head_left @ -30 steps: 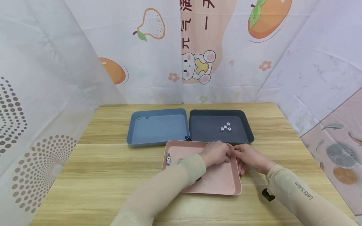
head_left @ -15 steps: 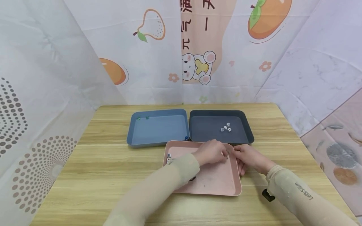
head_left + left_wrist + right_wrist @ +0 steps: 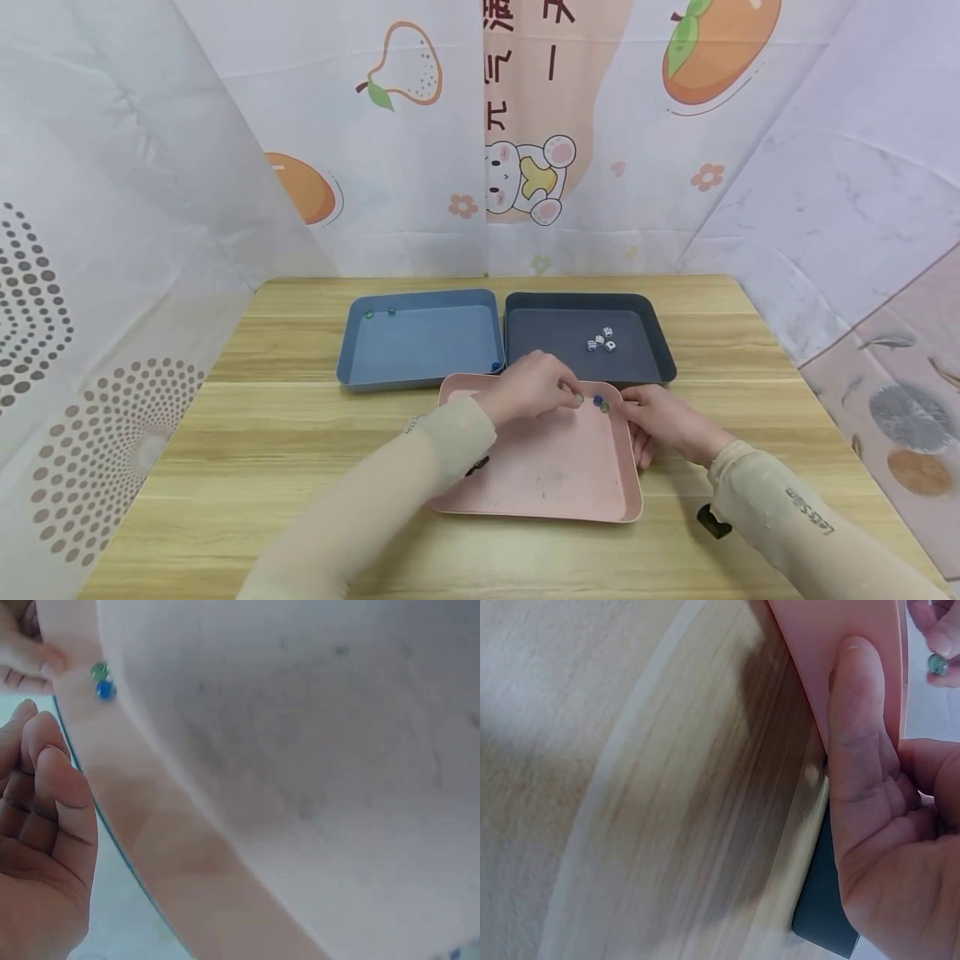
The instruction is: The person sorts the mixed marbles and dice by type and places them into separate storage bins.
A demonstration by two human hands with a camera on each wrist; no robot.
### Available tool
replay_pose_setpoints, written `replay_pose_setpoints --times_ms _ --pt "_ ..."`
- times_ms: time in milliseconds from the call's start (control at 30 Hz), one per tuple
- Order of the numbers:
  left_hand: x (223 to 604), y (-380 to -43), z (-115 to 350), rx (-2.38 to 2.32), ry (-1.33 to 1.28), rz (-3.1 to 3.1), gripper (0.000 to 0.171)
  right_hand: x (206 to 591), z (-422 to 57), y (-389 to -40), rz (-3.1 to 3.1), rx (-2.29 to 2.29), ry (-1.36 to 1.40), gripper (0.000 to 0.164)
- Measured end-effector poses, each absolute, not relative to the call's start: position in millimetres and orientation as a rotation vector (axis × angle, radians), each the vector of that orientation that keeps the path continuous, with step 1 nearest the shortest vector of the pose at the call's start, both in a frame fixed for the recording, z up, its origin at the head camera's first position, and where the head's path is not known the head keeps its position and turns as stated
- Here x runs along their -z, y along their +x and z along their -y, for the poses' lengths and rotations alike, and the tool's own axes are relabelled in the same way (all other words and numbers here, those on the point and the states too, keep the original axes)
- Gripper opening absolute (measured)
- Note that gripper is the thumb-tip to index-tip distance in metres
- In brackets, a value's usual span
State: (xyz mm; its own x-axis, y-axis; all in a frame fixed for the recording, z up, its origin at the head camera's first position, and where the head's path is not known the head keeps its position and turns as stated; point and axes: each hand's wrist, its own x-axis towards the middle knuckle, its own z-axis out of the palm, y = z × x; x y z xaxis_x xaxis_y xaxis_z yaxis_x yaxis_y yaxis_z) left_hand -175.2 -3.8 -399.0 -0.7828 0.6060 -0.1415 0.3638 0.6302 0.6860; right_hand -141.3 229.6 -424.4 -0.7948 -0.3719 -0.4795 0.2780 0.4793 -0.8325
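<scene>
In the head view my left hand [image 3: 532, 385] is over the far side of the pink tray [image 3: 562, 492]. It pinches a green marble [image 3: 579, 399], which shows between its fingertips in the right wrist view too [image 3: 937, 664]. A blue marble [image 3: 597, 400] and another green marble [image 3: 604, 407] lie together in the tray's far right corner. My right hand [image 3: 667, 421] grips the tray wall at that corner, fingers outside along the wall [image 3: 857, 682]. The dice at the tray's left side are hidden behind my left forearm in the head view.
Behind the pink tray stand a blue tray [image 3: 420, 337] and a navy tray [image 3: 551, 333]. Small green marbles [image 3: 392, 312] and a blue marble [image 3: 496, 367] lie in the blue one. Several white dice [image 3: 600, 340] sit in the navy one. All rest on a wooden table [image 3: 277, 467].
My left hand has moved left and away from the far right corner, with a green marble in its fingertips. The corner marbles now show. My right hand has stayed at the tray corner.
</scene>
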Motion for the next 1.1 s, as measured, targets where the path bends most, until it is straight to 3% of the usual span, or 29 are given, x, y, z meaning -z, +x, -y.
replay_pose_setpoints --times_ms 600,1100 --pt "366.1 -218.2 92.0 -1.224 0.446 -2.548 0.018 427.0 -229.4 -141.4 -2.117 1.342 -0.083 0.03" --pt "374.8 -248.0 167.2 -1.359 0.148 -2.666 0.023 426.7 -229.0 -142.0 -2.123 1.334 -0.07 0.029"
